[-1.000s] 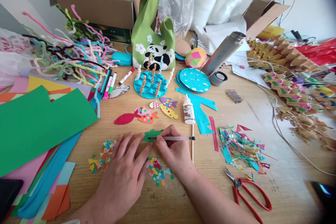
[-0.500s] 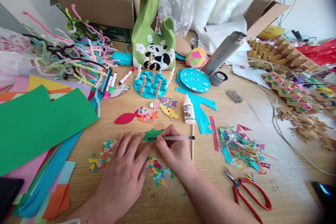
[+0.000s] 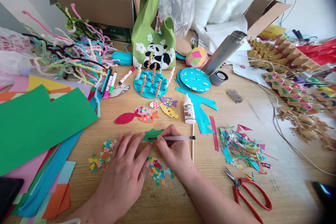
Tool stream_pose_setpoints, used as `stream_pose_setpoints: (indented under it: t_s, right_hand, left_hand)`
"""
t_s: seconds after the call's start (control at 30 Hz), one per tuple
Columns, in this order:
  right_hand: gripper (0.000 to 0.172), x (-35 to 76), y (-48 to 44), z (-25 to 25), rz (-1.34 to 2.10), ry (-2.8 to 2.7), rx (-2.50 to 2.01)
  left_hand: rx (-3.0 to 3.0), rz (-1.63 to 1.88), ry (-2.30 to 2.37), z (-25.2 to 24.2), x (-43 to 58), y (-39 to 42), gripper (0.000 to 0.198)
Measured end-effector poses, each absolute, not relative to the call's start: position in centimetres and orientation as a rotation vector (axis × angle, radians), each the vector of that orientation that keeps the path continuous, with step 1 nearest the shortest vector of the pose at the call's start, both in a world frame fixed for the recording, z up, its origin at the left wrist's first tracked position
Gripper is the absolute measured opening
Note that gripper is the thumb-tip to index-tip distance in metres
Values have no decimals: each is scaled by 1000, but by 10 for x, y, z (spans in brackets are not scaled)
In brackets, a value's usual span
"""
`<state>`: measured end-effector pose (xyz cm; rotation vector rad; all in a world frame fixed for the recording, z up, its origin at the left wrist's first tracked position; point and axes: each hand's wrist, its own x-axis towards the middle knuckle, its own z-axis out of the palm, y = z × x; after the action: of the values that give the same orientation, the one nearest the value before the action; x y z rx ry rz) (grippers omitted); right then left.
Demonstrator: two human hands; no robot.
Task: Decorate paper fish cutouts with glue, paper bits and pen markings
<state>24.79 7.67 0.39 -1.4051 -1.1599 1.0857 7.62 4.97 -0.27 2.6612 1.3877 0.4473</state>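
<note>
A small green paper fish (image 3: 152, 133) lies on the table, partly covered by my fingers. My right hand (image 3: 175, 150) grips a pen (image 3: 183, 138), its tip touching the fish. My left hand (image 3: 128, 162) rests flat with fingers stretched out, its fingertips at the fish's left edge. Below the fish, between my hands, lies a pile of coloured paper dots (image 3: 159, 171). Paper confetti scraps (image 3: 105, 150) show beside my left hand. Above are a red paper fish (image 3: 126, 116) and several decorated paper fish (image 3: 169, 110).
A white glue bottle (image 3: 189, 110) stands ahead of my right hand, near a thin wooden stick (image 3: 193, 147). Red-handled scissors (image 3: 256, 190) and paper offcuts (image 3: 243, 148) lie to the right. Green paper sheets (image 3: 47, 126) cover the left. Farther back are a panda bag (image 3: 153, 47) and metal flask (image 3: 223, 53).
</note>
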Motion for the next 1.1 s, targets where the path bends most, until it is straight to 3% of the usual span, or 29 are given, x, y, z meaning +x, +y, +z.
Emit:
stream_pose_setpoints:
  t_s: [1.1]
  right_hand:
    - [15, 248, 77, 5, 1134, -1162, -1396]
  left_hand:
    - [2646, 432, 1375, -3, 77, 50, 48]
